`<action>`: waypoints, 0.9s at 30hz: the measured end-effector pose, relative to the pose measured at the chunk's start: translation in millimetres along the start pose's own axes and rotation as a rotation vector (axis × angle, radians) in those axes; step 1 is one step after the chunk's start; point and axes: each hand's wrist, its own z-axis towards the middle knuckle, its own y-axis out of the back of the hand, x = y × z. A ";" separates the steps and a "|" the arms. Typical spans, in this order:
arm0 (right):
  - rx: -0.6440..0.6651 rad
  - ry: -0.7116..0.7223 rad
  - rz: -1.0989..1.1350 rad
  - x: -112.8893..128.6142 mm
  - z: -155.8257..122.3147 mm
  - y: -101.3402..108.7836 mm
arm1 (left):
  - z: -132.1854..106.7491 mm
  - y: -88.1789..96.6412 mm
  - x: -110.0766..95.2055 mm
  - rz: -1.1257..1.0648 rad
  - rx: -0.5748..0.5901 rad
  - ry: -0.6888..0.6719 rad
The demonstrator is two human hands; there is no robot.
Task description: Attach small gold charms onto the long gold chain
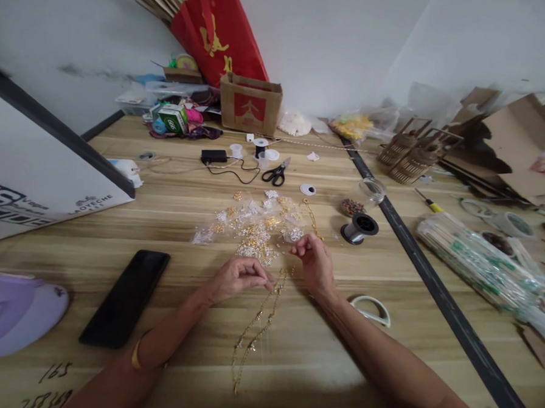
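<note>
While both forearms are lying on the wooden table [184,224], the left hand [239,278] is pinching the upper end of one gold chain [259,322] between thumb and fingertips, the other fingers curling under. The chain is running in two strands from the gap between the hands down the tabletop toward the person, its far end lying loose. The right hand [315,264] is sitting just beside it, its fingertips [296,249] drawn together at the edge of a pile of charms [253,227]. Whatever is sitting between them is too small to tell. The pile, gold and silver pieces, some in small clear bags, is spreading just beyond both hands; the pieces are too many and too fine to count.

One black phone [126,297] is lying face up to the left of the left arm, and one purple cap [6,312] is sitting at the left edge. One white half-ring [372,309] is lying just right of the right wrist. Beyond the pile, one wire spool [360,227], one pair of scissors [276,174] and one white tape roll [307,189] are lying well apart. One brown paper bag [250,103] is standing against the wall.
</note>
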 end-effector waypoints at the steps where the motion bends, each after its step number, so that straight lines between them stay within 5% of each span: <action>1: 0.001 0.003 -0.005 -0.2 0.0 0.0 | 0.0 -0.1 0.2 0.004 0.007 0.012; 5: 0.051 0.054 -0.077 -0.8 -2.9 0.1 | 1.9 2.8 2.0 0.103 -0.065 -0.002; 10: 0.288 0.185 -0.489 4.4 -16.6 -2.6 | 3.9 7.2 1.8 0.164 -0.190 -0.057; 15: 0.536 0.548 -0.821 -0.3 -26.0 -3.6 | 3.7 8.7 0.3 0.150 -0.208 -0.056; 20: 0.558 0.744 -0.931 -7.7 -25.4 -2.9 | 4.6 11.3 0.9 0.160 -0.226 -0.049; 27: 0.571 0.725 -0.975 -5.2 -26.8 -4.0 | 5.5 13.7 7.4 0.178 -0.222 -0.074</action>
